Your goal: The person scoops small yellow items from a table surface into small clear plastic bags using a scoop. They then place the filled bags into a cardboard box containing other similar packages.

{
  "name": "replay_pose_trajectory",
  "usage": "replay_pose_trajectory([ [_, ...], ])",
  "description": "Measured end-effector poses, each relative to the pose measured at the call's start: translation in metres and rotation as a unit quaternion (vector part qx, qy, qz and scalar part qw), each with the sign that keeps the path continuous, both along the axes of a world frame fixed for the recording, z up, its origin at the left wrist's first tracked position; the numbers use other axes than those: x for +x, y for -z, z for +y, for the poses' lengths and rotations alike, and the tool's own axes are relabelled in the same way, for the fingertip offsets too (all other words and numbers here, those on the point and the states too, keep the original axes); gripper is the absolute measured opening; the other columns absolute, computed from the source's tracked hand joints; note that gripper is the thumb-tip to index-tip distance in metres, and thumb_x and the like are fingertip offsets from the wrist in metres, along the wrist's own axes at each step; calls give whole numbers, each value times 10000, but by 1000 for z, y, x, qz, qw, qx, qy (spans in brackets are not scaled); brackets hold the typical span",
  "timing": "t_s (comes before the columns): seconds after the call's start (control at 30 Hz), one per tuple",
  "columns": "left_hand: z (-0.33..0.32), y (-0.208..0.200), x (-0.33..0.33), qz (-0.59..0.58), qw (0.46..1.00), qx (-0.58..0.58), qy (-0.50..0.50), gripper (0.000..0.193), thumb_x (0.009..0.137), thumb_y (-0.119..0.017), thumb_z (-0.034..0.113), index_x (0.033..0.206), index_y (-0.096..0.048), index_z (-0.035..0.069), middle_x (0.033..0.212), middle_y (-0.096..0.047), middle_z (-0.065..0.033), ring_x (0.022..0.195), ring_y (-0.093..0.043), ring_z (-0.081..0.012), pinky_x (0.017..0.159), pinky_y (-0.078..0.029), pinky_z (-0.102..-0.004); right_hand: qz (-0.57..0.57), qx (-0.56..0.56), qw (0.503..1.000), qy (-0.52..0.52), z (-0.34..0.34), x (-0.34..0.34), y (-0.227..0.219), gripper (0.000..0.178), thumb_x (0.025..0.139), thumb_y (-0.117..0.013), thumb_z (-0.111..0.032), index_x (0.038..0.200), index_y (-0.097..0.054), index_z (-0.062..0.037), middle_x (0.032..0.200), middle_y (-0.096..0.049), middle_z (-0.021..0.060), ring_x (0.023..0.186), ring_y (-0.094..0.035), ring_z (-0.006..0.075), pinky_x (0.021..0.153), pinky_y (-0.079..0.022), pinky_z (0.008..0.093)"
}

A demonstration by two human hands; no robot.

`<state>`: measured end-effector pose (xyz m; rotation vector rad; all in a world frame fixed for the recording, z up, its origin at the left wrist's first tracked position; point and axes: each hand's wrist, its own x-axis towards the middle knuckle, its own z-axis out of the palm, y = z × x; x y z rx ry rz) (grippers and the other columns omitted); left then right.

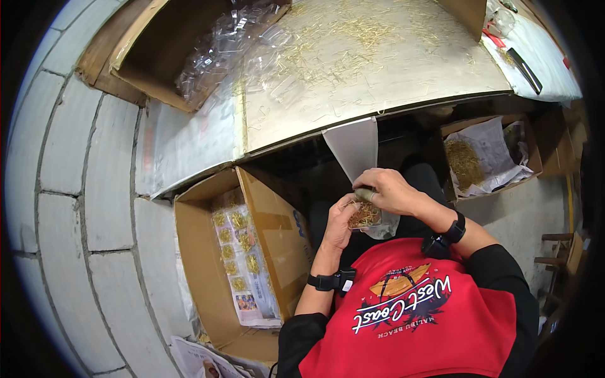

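My left hand is closed around the side of a small clear plastic box, held just above my lap. Thin gold-brown pieces fill the box; I cannot make out their exact kind. Directly over its far edge is my right hand, fingers bent and drawn together, with a greenish covering on one fingertip. Whatever those fingers hold, if anything, is hidden. A pale, trough-like panel slopes down from the table edge, its lower end just beyond my hands.
Thin golden pieces lie scattered over the table. Empty clear boxes spill from a tipped carton. A cardboard box at left holds several filled boxes; another carton at right holds a golden heap and paper.
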<state>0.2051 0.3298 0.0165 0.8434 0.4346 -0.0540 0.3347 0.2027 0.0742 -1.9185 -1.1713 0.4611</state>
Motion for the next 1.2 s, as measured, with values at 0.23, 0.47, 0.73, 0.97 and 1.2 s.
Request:
replay_pose_trajectory([
  [0.23, 3, -12, 6, -11, 999, 44, 20, 207, 913, -476, 90, 1088, -548, 6, 929, -633, -81, 802, -659, -160, 620, -581, -301, 93, -13, 995, 36, -3, 2, -1, 205, 838, -608, -111, 1006, -639, 1, 875, -658, 181, 816, -653, 309, 722, -505, 345],
  [0.47, -2, -21, 6, -36, 999, 19, 27, 272, 913, -487, 144, 1139, -506, -5, 1009, -615, -117, 845, -661, -212, 611, -600, -354, 136, 9, 989, 53, -4, -3, 5, 163, 813, -634, -92, 938, -661, 9, 844, -669, 153, 764, -654, 293, 713, -507, 327],
  [0.73, -2, -27, 12, -90, 987, -130, 19, 432, 977, -352, 344, 1199, -484, -2, 1109, -591, -138, 923, -643, -253, 684, -581, -407, -163, 172, 971, 28, -15, -6, 2, 190, 704, -640, -55, 892, -647, -23, 913, -638, 113, 864, -620, 282, 754, -509, 364],
  [0.97, 14, -10, 7, -58, 997, 39, -28, 348, 953, -454, 267, 1168, -525, 3, 1046, -616, -130, 867, -643, -230, 559, -566, -337, -216, 177, 959, -39, -11, -13, 5, 333, 701, -612, -75, 1025, -589, -2, 1055, -596, 155, 1020, -575, 309, 876, -476, 394],
  [1.2, 36, 14, -20, -42, 994, -87, -57, 455, 930, -394, 299, 1207, -462, -56, 1128, -575, -232, 937, -629, -349, 572, -601, -414, -289, 180, 868, 361, -117, 122, -22, 284, 855, -588, -118, 1115, -592, -3, 1126, -600, 197, 1045, -578, 338, 921, -464, 380],
])
